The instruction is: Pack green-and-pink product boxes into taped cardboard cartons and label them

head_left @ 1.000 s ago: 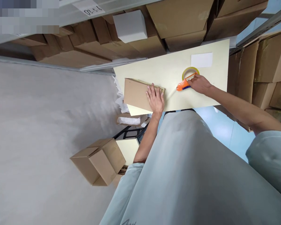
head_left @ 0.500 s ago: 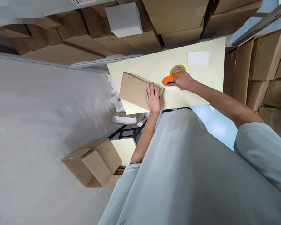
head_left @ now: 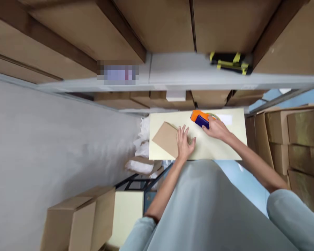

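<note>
A small cardboard box (head_left: 166, 138) lies on the left part of the pale tabletop (head_left: 157, 153). My left hand (head_left: 185, 144) rests against its right end, fingers spread and thumb held apart. In my right hand (head_left: 216, 127) is an orange tape dispenser (head_left: 198, 115) with a dark blue part, gripped from the right and held over the table. Only a yellowish edge of its tape roll shows behind my fingers. A gap separates the dispenser from the box. A white paper (head_left: 226, 119) lies behind my right hand.
Shelves of large cartons (head_left: 170, 28) rise behind the table, with a black-and-yellow item (head_left: 231, 62) on the upper one. Stacked cartons (head_left: 303, 132) stand to the right. At the lower left is an open carton (head_left: 78, 216), near a grey wall (head_left: 54, 146).
The view has tipped up, showing more shelf. My left hand has opened its thumb outward at the box's end, and the box sits at a different angle. The tape dispenser has turned in my right hand.
</note>
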`<act>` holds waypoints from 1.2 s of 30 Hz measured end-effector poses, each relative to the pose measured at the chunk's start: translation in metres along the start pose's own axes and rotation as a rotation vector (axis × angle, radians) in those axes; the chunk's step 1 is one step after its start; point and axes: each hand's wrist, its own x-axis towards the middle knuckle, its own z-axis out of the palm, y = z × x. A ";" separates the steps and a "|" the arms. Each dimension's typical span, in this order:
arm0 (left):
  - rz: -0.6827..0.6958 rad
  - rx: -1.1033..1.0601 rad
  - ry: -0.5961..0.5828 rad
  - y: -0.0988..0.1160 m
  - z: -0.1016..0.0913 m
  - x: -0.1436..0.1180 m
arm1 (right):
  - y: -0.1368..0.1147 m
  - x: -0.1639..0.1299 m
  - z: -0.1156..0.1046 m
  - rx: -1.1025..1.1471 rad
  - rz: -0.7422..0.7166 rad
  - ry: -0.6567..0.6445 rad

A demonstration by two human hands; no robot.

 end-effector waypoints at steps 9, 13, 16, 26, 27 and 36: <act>0.301 -0.056 0.310 0.088 -0.065 0.184 | -0.082 0.096 -0.119 -0.002 -0.407 0.452; 0.267 -0.091 0.273 0.094 -0.062 0.205 | -0.088 0.162 -0.131 -0.069 -0.361 0.442; 0.230 -0.091 0.215 0.080 -0.048 0.175 | -0.090 0.176 -0.129 -0.119 -0.315 0.408; -0.260 -0.055 -0.159 -0.041 0.004 -0.032 | -0.055 0.063 0.012 0.177 -0.164 0.450; -0.269 -0.045 -0.191 -0.046 0.008 -0.046 | -0.044 0.048 0.048 0.265 -0.079 0.326; -0.306 -0.072 -0.205 -0.050 0.019 -0.069 | -0.014 -0.012 0.210 0.841 0.284 -0.220</act>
